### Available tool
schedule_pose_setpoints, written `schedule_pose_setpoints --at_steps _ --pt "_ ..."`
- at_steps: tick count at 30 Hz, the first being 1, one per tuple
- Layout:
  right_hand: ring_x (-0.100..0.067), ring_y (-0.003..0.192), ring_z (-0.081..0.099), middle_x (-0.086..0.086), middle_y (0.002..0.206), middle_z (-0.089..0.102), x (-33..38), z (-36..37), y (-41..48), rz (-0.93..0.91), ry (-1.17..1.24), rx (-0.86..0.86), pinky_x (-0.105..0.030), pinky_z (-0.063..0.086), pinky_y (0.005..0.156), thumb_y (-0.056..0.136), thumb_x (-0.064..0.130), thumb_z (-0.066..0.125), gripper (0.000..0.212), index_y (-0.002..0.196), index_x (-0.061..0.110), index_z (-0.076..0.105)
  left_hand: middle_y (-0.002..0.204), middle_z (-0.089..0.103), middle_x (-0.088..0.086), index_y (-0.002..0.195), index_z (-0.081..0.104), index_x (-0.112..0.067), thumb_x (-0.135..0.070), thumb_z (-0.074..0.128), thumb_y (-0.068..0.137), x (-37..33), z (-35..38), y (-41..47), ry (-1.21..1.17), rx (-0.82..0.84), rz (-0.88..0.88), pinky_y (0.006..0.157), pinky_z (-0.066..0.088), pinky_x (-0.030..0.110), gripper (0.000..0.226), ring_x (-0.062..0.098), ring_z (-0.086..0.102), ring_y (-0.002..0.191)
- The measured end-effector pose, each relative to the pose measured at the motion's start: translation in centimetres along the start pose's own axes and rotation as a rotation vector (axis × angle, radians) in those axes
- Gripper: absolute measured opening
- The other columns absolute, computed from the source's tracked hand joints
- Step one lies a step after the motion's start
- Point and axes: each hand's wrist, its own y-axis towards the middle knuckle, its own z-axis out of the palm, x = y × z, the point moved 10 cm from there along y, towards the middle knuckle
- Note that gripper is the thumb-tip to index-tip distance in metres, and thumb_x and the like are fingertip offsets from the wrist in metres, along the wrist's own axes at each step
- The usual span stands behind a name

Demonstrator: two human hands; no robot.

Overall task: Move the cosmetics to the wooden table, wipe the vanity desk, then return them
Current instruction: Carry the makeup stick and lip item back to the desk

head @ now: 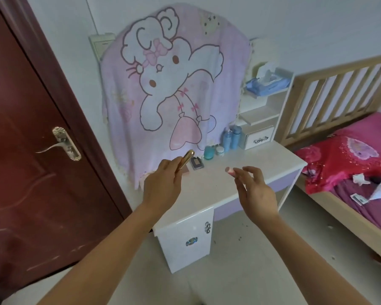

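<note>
Left hand [163, 186] grips slim shiny gold tube [186, 158], tilted, above back-left of vanity desk [262, 164]. Right hand [255, 190] pinches small pink-white cylinder [229, 170] at fingertips, other fingers spread, over glossy white desktop. Behind: flat dark compact [197, 162], teal jar [209, 152], white jar [220, 150], tall blue bottles [231, 137], against soft pink cartoon blanket [163, 84].
</note>
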Motion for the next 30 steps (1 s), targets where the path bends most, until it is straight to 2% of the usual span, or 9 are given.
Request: schedule_pose_setpoints --at_steps 7,11,16,18,22,25,28,29,30 --pt "-0.032 0.056 0.064 -0.011 0.128 0.056 -6.8 4.0 11.1 0.003 -0.114 0.023 -0.034 0.05 0.043 0.095 0.02 0.061 0.029 0.124 0.018 0.064 0.101 0.059 0.0 0.133 0.052 -0.024 -0.029 0.046 0.101 0.1 7.8 13.5 -0.017 0.001 0.025 0.056 0.033 0.024 0.033 0.016 0.052 0.066" --pt "-0.033 0.061 0.066 -0.009 0.126 0.056 -12.1 5.2 15.7 0.079 -0.144 0.009 -0.036 0.052 0.045 0.096 0.021 0.06 0.028 0.124 0.02 0.065 0.103 0.056 0.0 0.134 0.049 -0.024 -0.033 0.042 0.101 -0.7 12.6 20.3 -0.01 0.083 0.0 0.054 0.03 0.019 0.035 0.012 0.047 0.069" --pt "-0.035 0.06 0.065 -0.008 0.122 0.059 -17.6 8.7 20.1 0.126 -0.159 0.03 -0.037 0.051 0.047 0.095 0.02 0.063 0.027 0.121 0.019 0.067 0.098 0.054 0.0 0.132 0.049 -0.023 -0.034 0.042 0.101 -0.6 19.1 25.7 -0.003 0.152 0.012 0.06 0.045 0.024 0.034 0.017 0.056 0.069" --pt "-0.035 0.057 0.064 -0.009 0.12 0.06 -19.4 11.4 21.8 0.112 -0.147 0.058 -0.037 0.052 0.047 0.094 0.02 0.064 0.026 0.12 0.02 0.067 0.098 0.053 0.0 0.132 0.048 -0.024 -0.034 0.04 0.102 0.4 21.8 27.0 0.015 0.17 -0.021 0.061 0.045 0.027 0.033 0.018 0.056 0.07" --pt "-0.036 0.06 0.064 -0.006 0.119 0.06 -23.0 19.1 25.0 0.096 -0.077 0.227 -0.039 0.054 0.048 0.096 0.023 0.061 0.026 0.121 0.024 0.065 0.091 0.049 -0.007 0.124 0.05 -0.027 -0.035 0.039 0.102 3.0 28.0 28.6 0.107 0.243 -0.135 0.06 0.041 0.026 0.025 0.012 0.049 0.072" --pt "-0.037 0.07 0.067 -0.005 0.124 0.057 -25.9 25.4 26.9 0.094 -0.039 0.426 -0.04 0.054 0.057 0.099 0.028 0.056 0.028 0.125 0.025 0.063 0.087 0.053 -0.007 0.115 0.053 -0.028 -0.035 0.041 0.1 4.1 31.6 29.1 0.169 0.281 -0.189 0.058 0.042 0.025 0.02 0.013 0.053 0.079" --pt "-0.036 0.075 0.067 -0.005 0.12 0.057 -27.6 31.0 28.8 0.019 0.009 0.598 -0.038 0.052 0.064 0.101 0.031 0.05 0.03 0.13 0.028 0.058 0.088 0.059 -0.007 0.112 0.057 -0.029 -0.036 0.045 0.099 5.1 34.4 29.5 0.248 0.325 -0.271 0.048 0.016 0.017 0.019 0.01 0.044 0.07" --pt "-0.035 0.076 0.066 -0.004 0.116 0.057 -27.9 32.8 29.5 -0.012 0.025 0.649 -0.038 0.052 0.065 0.102 0.032 0.047 0.031 0.131 0.029 0.056 0.088 0.06 -0.006 0.111 0.058 -0.029 -0.036 0.046 0.098 5.6 35.7 29.4 0.252 0.348 -0.306 0.048 0.015 0.017 0.019 0.01 0.044 0.07" --pt "-0.034 0.077 0.065 -0.004 0.112 0.056 -28.2 34.5 30.0 -0.044 0.037 0.7 -0.038 0.053 0.066 0.103 0.033 0.044 0.031 0.133 0.03 0.054 0.088 0.06 -0.004 0.111 0.058 -0.028 -0.034 0.048 0.097 6.4 37.3 29.1 0.208 0.375 -0.361 0.049 0.022 0.018 0.018 0.013 0.049 0.071"
